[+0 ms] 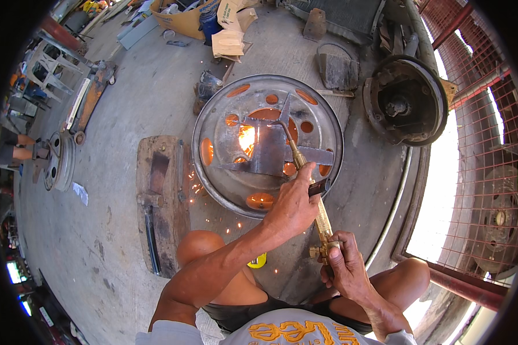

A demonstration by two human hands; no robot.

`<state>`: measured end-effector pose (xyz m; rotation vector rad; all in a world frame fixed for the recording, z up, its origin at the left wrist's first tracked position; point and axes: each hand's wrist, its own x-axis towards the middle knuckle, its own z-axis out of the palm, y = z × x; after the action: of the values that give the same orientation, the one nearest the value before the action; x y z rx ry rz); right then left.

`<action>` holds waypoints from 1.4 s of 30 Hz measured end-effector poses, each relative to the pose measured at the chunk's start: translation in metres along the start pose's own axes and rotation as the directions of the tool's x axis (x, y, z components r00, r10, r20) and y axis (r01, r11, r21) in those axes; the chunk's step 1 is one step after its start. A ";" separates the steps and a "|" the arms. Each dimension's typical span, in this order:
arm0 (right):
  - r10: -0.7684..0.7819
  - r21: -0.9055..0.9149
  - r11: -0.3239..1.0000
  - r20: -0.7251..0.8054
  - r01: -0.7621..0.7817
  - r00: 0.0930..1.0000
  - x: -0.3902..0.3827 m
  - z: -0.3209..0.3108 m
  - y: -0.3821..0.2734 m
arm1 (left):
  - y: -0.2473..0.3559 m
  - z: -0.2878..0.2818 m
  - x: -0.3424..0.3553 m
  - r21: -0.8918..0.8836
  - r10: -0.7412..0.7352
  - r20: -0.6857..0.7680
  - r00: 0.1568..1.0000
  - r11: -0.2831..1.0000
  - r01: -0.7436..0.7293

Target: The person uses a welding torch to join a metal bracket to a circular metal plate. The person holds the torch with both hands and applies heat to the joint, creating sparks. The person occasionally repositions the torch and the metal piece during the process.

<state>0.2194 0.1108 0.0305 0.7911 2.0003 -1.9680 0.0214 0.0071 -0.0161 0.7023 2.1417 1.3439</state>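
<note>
Both my hands hold a brass cutting torch [323, 221]. My left hand [296, 198] wraps round its front part, beside a short black piece [319, 187] whose kind I cannot make out. Farther back, my right hand [346, 267] is closed at the rear of the torch, by its valve knobs. The bent tip points at a jagged, dark steel plate [267, 150] lying on an upturned wheel rim [213, 185]. Bright flame [247, 140] glows at the plate's left side, and orange light shows through the rim's holes. Sparks scatter toward my knees.
Left of the rim lies a rusty metal block [161, 198]. A yellow tape measure [259, 261] is on the floor between my legs. A brake drum [406, 100] stands at right, near a hose [392, 213] and red mesh fence [472, 103]. Cardboard boxes [181, 20] stand at the back.
</note>
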 end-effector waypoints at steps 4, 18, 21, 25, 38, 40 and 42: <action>-0.018 -0.010 1.000 -0.001 0.018 1.000 0.000 0.000 0.000 | 0.000 -0.001 0.000 -0.003 -0.010 0.000 1.000 1.000 0.010; 0.017 0.007 1.000 0.001 -0.017 1.000 0.001 0.001 0.000 | 0.003 -0.002 -0.001 0.008 -0.020 -0.019 1.000 1.000 0.020; 0.031 0.012 0.999 -0.016 -0.031 0.999 0.000 0.002 0.000 | 0.003 -0.002 -0.001 -0.035 -0.031 -0.004 1.000 0.999 0.031; 0.018 0.054 0.998 -0.032 -0.016 0.999 0.000 0.004 0.001 | 0.003 -0.002 -0.001 -0.016 -0.014 -0.015 1.000 1.000 0.014; 0.024 0.067 0.998 -0.046 -0.021 0.999 0.002 0.004 0.002 | 0.001 -0.001 -0.001 -0.009 0.002 -0.030 1.000 1.000 -0.002; 0.013 0.071 0.997 -0.042 -0.010 0.999 0.002 0.004 0.002 | 0.001 -0.001 -0.001 -0.011 0.000 -0.027 1.000 1.000 0.000; 0.027 0.073 0.997 -0.039 -0.024 0.999 0.002 0.003 0.003 | 0.001 -0.001 -0.001 -0.018 -0.011 -0.020 1.000 1.000 0.011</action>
<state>0.2185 0.1083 0.0271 0.8745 1.9401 -2.0356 0.0217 0.0065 -0.0145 0.6717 2.1433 1.3686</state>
